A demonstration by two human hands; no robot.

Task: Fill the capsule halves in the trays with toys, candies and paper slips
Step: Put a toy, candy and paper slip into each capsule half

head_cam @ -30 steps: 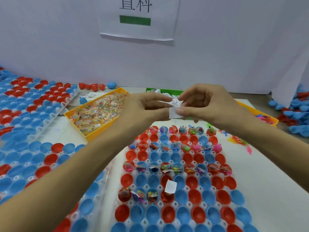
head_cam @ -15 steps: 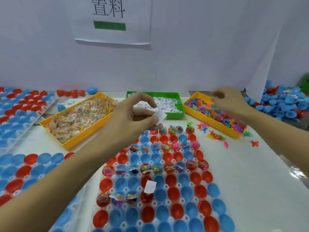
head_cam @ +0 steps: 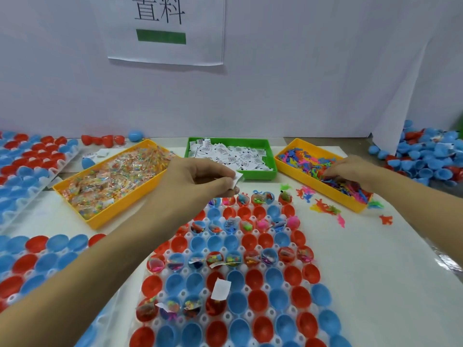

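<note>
A clear tray (head_cam: 317, 300) of red and blue capsule halves lies in front of me; some rows hold toys, candies and slips, others are bare. A loose paper slip (head_cam: 220, 289) lies on one half. My left hand (head_cam: 198, 180) hovers over the tray's far end and pinches a small white paper slip (head_cam: 238, 180) between thumb and fingers. My right hand (head_cam: 350, 171) reaches into the yellow bin of coloured plastic toys (head_cam: 298, 163), fingers curled down among them. The green bin (head_cam: 273, 166) holds paper slips. The left yellow bin (head_cam: 117, 211) holds wrapped candies.
More trays of capsule halves (head_cam: 37, 256) lie at the left. A heap of loose blue and red capsule halves (head_cam: 426, 156) sits at the far right. Several stray toys (head_cam: 323, 209) lie on the table beside the toy bin. A white wall with a sign stands behind.
My hands have parted. The right hand has left the slip, moved right and dipped into the toy bin. The left hand keeps the slip and has sunk slightly.
</note>
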